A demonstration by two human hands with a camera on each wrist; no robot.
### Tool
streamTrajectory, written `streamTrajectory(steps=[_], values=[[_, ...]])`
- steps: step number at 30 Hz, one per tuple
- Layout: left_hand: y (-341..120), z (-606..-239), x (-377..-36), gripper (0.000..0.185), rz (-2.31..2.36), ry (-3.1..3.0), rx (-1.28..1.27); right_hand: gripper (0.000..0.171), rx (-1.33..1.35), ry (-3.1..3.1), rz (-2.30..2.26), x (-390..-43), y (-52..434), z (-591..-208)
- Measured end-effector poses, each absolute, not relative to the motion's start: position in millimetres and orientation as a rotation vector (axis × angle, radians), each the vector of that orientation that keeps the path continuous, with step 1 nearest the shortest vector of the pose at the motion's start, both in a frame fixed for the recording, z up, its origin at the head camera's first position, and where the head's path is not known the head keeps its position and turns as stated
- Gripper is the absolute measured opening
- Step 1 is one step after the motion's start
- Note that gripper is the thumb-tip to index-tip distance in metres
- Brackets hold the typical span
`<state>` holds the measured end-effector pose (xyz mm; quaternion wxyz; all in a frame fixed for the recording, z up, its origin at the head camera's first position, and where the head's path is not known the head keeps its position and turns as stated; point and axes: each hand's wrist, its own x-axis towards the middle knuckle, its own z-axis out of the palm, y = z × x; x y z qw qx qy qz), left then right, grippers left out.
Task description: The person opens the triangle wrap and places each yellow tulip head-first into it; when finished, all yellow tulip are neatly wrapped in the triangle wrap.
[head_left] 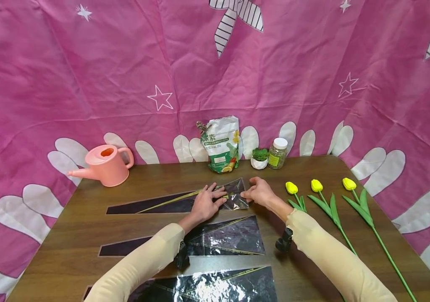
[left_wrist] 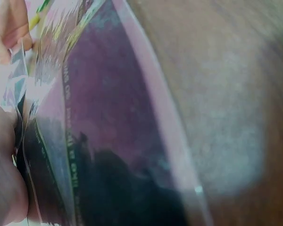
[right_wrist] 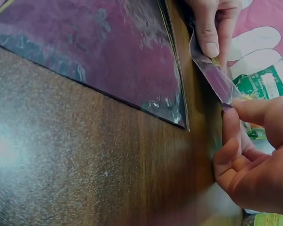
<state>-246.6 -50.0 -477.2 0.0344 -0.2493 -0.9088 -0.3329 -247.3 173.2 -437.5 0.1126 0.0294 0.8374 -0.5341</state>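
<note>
Three tapered black-and-clear plastic flower sleeves with yellow stripes lie one above another on the table. The left hand rests on the farthest flower sleeve, fingers spread, its thumb straight against the film in the right wrist view. At the wide right end, the right hand pinches a corner of that same sleeve between thumb and index finger, the edge lifted off the table. Below the forearms are the middle sleeve and the nearest sleeve, partly hidden by the left arm.
Three yellow tulips with long stems lie at right. Along the back stand a pink watering can, a white-and-green pouch, a small potted succulent and a lidded jar. A pink curtain hangs behind the wooden table.
</note>
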Motion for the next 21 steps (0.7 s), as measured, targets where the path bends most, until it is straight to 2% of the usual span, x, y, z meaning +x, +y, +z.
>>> streamTrajectory(steps=[10, 21], values=[[-47.4, -476.2, -247.4, 0.021, -1.219, -2.682, -0.621, 0.062, 0.097, 2.432, -1.619, -247.7, 176.5, -439.7], [-48.1, -476.3, -246.5, 0.016, -1.295, -2.584, -0.615, 0.053, 0.044, 2.402, -1.683, -247.7, 177.6, -442.6]])
